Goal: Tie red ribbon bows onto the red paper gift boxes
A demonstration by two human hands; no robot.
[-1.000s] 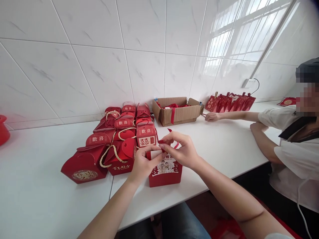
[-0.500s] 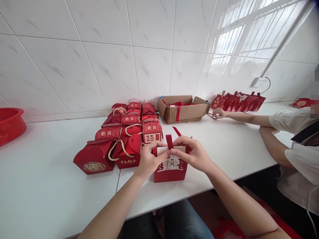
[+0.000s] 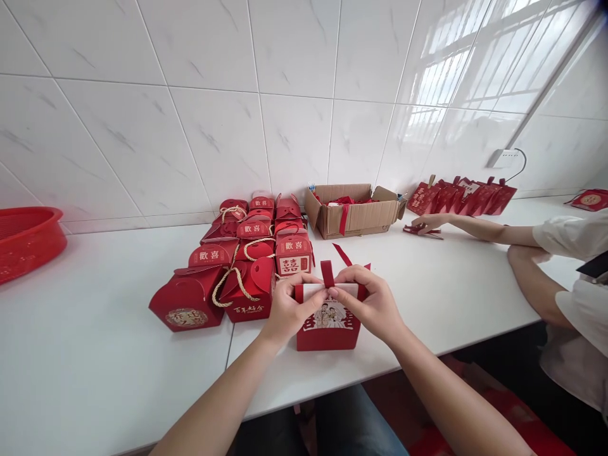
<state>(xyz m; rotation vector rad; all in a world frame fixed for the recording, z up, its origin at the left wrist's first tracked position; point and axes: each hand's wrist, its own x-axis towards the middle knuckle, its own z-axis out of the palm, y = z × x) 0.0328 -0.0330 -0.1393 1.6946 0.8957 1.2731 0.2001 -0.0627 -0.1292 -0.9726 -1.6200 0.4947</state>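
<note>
A red paper gift box (image 3: 327, 335) with a printed wedding couple stands upright on the white table before me. My left hand (image 3: 295, 304) pinches its top edge from the left, thumb in front. From the other side my right hand (image 3: 368, 299) grips the same edge, and the two thumbs nearly meet at the middle. Between them a loop of red ribbon (image 3: 327, 273) sticks up from the top. Another piece of red ribbon (image 3: 342, 254) shows just behind the box. My fingers behind the top edge are partly hidden.
Several red gift boxes (image 3: 249, 288), some with rope handles, crowd the left. Behind stands a cardboard box (image 3: 363, 218) holding red ribbon. A red plastic basket (image 3: 33, 244) sits far left. At right, a co-worker's hand (image 3: 430, 221) touches a small red item near a row of red bags (image 3: 463, 196).
My hands keep their hold on the gift box, nearly unmoved. The view has shifted slightly left. The co-worker's hand now lies over a flat red item on the table.
</note>
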